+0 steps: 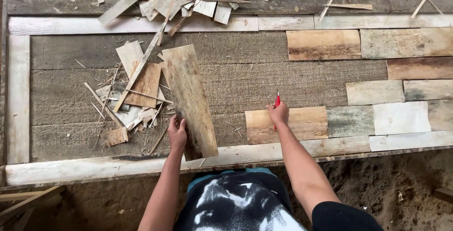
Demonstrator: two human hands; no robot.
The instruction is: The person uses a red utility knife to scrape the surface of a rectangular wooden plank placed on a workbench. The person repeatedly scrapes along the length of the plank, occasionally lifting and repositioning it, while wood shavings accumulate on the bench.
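A long, weathered grey-brown wooden plank (190, 99) lies tilted inside the pale-framed shallow wooden panel (19, 98), beside loose wood scraps (130, 94). The left hand (177, 133) grips its lower edge. The right hand (279, 113) is closed around a red pencil (277, 100), resting on a light tan board (302, 123).

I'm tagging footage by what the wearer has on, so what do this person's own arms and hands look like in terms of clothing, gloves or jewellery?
Both hands are bare: no gloves show on the left hand or the right hand, and no rings, watch or bands are visible. Both forearms are uncovered. A short black sleeve covers the right upper arm at the bottom edge; the left arm shows no sleeve within the frame.
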